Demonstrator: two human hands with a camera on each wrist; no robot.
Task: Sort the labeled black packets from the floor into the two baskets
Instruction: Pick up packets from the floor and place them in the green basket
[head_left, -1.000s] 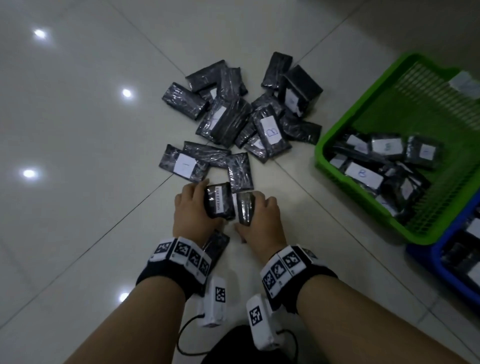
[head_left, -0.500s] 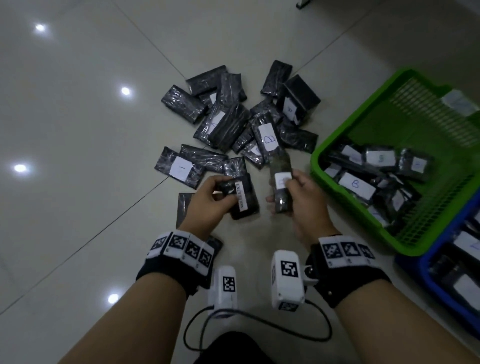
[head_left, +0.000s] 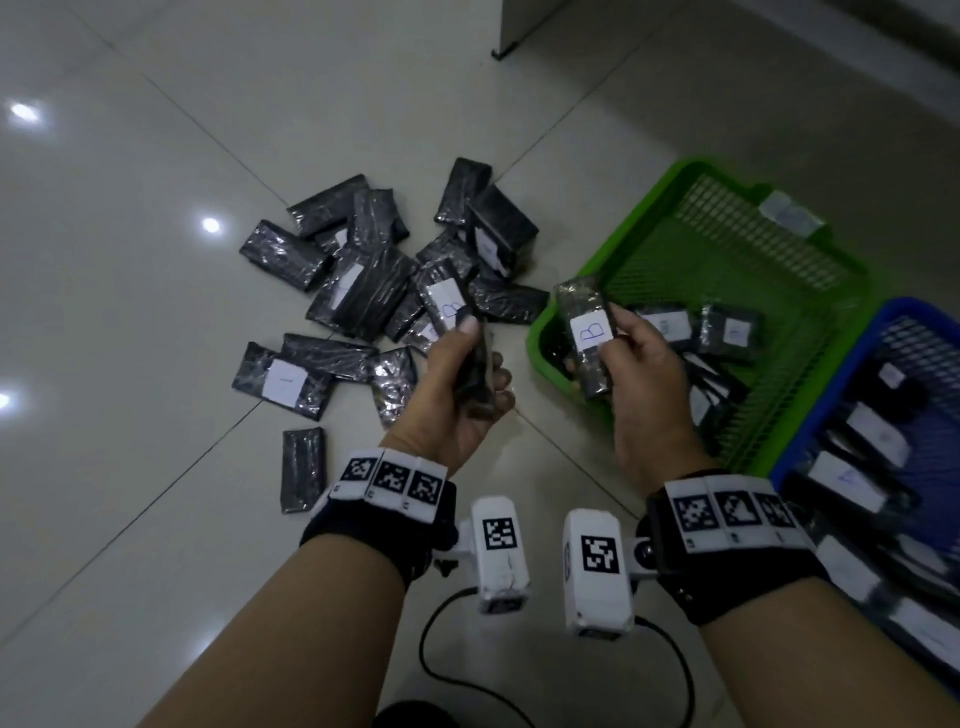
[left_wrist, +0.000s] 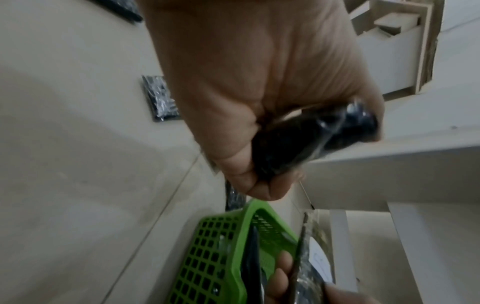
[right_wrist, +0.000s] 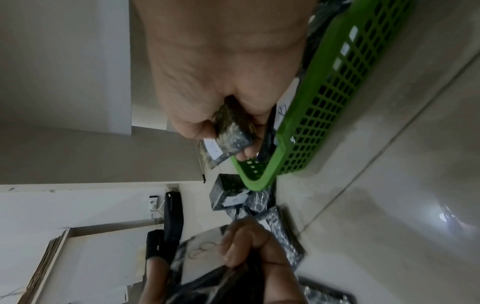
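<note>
My right hand (head_left: 631, 358) grips a black packet with a white label marked B (head_left: 587, 332), held over the near left corner of the green basket (head_left: 691, 179). The same packet (right_wrist: 231, 135) shows between my right fingers in the right wrist view. My left hand (head_left: 467, 374) holds another black packet (head_left: 475, 371) edge-on above the floor, its label hidden; the left wrist view shows that packet (left_wrist: 311, 142) in my curled fingers. A pile of black packets (head_left: 374, 280) lies on the floor beyond my hands. The blue basket (head_left: 914, 322) stands at the right.
Both baskets hold several labeled packets. Single packets lie on the tiled floor at the near left (head_left: 303, 467) and left (head_left: 283, 379). A cable (head_left: 441, 670) runs between my forearms. A furniture leg (head_left: 506, 31) stands at the far side.
Both hands have lifted their packets from the floor. The right hand has carried its packet right to the green basket's corner, label B facing up. The left hand has turned its packet edge-on.
</note>
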